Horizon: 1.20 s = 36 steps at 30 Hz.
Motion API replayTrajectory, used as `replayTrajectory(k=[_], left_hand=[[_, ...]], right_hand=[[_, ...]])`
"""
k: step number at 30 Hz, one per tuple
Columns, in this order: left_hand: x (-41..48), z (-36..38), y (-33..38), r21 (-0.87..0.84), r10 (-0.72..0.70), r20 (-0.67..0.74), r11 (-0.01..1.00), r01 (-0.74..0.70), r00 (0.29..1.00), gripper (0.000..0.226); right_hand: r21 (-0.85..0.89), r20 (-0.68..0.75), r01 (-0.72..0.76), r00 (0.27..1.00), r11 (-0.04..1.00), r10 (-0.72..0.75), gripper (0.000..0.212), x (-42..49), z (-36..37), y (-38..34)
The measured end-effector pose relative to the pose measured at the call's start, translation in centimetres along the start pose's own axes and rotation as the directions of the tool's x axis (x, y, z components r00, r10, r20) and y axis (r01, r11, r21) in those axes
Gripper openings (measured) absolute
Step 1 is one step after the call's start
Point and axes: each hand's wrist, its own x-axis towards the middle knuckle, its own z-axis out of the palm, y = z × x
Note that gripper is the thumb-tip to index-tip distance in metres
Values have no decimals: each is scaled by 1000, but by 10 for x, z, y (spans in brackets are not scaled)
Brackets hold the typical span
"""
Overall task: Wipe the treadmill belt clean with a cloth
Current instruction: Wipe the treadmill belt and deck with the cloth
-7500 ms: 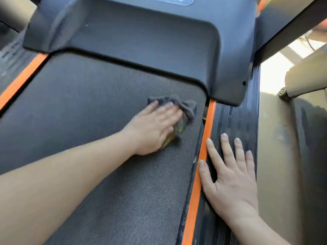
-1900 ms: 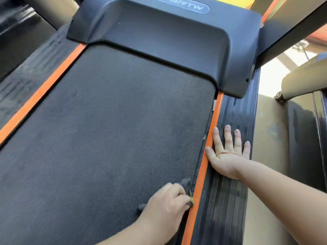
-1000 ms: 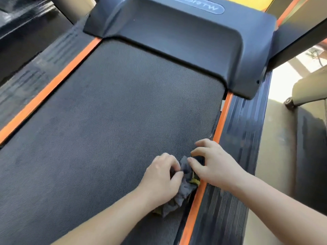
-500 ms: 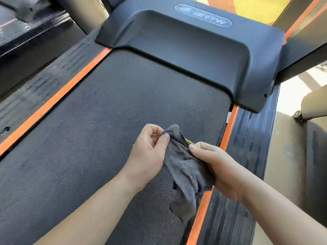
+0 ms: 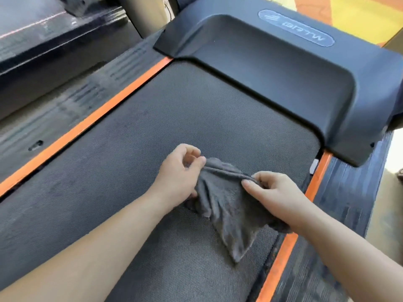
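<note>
Well short of the motor cover (image 5: 283, 83), on its near side, both hands are holding the grey cloth (image 5: 226, 210) over the treadmill belt (image 5: 130, 171). The left hand (image 5: 181, 177) is pinching one end of the cloth's top edge between thumb and curled fingers. The right hand (image 5: 277, 197) is pinching the other end, so that edge is stretching between them as a bunched ridge (the hands themselves are sitting a little apart, not touching). Below that ridge the cloth is hanging in folds, its lowest corner pointing away from the motor cover; whether that corner is touching the belt I cannot tell. The cloth is sitting nearer the cover's right end than its left. Part of it is disappearing under the right palm, close to the right orange strip (image 5: 316, 177) that is running out from under the cover's right corner. The left orange strip (image 5: 87, 123) is running from the cover's left corner, well away from both hands.
</note>
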Motion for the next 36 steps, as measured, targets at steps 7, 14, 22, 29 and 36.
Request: replayTrajectory(k=[7, 14, 22, 29, 36], left_hand=[[22, -77, -48, 812, 32, -9, 584, -12, 999, 75], [11, -125, -101, 855, -287, 83, 513, 80, 955, 88], [15, -135, -99, 824, -324, 189, 566, 30, 927, 93], [18, -141, -94, 780, -363, 229, 623, 53, 903, 97], [-17, -154, -109, 861, -136, -104, 484, 157, 985, 112]], right_hand=[[-633, 22, 342, 905, 694, -425, 68, 32, 49, -9], [-668, -86, 55, 985, 742, -150, 83, 91, 67, -8], [-340, -494, -272, 866, 900, 75, 55, 155, 100, -62], [-470, 484, 775, 627, 423, -610, 65, 97, 163, -75], [-589, -191, -2, 972, 808, -137, 94, 176, 62, -44]])
